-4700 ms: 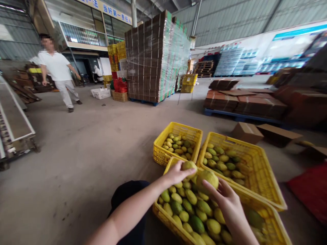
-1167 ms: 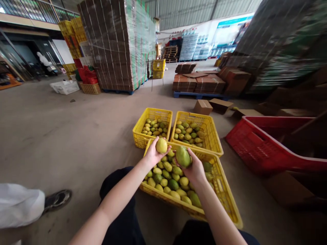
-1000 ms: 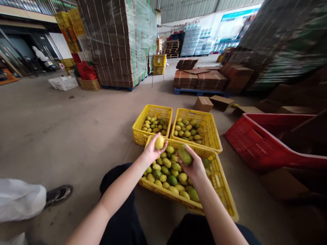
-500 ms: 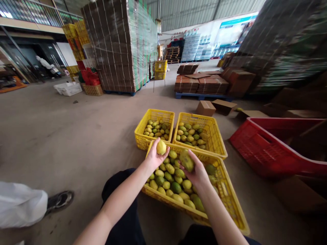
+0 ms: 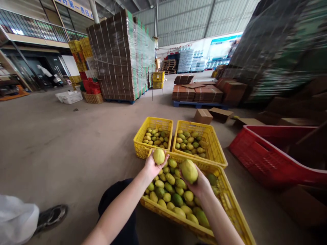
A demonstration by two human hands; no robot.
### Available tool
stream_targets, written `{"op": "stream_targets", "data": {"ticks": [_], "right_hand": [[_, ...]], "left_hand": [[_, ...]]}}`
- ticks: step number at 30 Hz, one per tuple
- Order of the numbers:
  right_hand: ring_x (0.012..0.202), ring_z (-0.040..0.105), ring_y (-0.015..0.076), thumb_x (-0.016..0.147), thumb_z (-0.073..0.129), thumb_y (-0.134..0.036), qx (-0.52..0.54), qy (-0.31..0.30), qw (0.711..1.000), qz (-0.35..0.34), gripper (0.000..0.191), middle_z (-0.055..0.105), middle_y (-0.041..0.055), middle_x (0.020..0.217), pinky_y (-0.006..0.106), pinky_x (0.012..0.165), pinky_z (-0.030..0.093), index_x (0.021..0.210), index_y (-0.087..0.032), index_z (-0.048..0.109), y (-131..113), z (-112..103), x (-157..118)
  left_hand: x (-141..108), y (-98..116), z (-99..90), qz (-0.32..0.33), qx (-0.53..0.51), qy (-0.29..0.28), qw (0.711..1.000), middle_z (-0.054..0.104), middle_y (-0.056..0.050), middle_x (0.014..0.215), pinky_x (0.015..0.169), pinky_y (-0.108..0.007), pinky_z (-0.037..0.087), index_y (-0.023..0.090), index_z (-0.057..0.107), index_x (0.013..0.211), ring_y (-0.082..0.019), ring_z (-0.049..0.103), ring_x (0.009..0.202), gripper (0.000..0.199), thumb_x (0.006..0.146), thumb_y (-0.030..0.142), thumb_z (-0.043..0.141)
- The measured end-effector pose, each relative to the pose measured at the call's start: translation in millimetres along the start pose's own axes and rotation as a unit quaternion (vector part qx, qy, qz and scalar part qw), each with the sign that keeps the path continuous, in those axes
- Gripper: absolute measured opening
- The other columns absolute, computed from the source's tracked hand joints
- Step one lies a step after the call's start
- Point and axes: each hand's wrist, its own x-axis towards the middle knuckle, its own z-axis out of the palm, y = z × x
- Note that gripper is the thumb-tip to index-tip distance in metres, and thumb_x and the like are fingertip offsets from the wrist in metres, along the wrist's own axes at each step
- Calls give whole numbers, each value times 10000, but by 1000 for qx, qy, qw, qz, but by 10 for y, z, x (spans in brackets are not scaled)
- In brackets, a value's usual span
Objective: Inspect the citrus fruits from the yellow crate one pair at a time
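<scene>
My left hand (image 5: 152, 166) has its fingers curled around a yellow lemon (image 5: 158, 156), held over the far left rim of the near crate. A bigger yellow-green lemon (image 5: 189, 171) sits in my right hand (image 5: 200, 183), cupped from below and from the right. Beneath both hands stands the near yellow crate (image 5: 233, 199), with many green and yellow lemons (image 5: 176, 200) lying loose inside. Just beyond it are two more yellow plastic crates, the far left crate (image 5: 139, 148) and the far right crate (image 5: 217, 153), both holding lemons.
To the right stands a red bin (image 5: 251, 156) with cardboard inside. Open cardboard boxes (image 5: 203, 116) lie on the floor ahead, before a blue pallet (image 5: 200, 104) of flattened cartons. Another person's shoe (image 5: 52, 216) is at the lower left. A tall wrapped stack (image 5: 112, 61) rises farther back.
The right-hand lemon has been turned, showing a yellower side. Both hands stay over the near crate, each keeping its lemon. The camera has tilted up slightly, so the scene sits lower.
</scene>
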Motion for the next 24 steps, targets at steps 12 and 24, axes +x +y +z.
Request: {"op": "stream_targets", "data": {"ticks": [12,24], "right_hand": [[486,643,168,866,536,-330,-18,-97,995,-29,184,689,42,604,231,386,506,782,-181,603,36,51,-46],[483,626,165,741,688,-342,-54,-173,983,-26,187,704,40,660,230,331,425,742,-165,629,88,-9,15]], "left_hand": [[-28,-3,-9,-16,17,-36,999,664,-84,749,560,-253,581,79,616,873,-156,655,654,294,923,324,461],[-61,5,9,-4,58,-44,997,623,-26,657,565,-226,547,116,607,741,-112,614,581,175,825,270,615]]}}
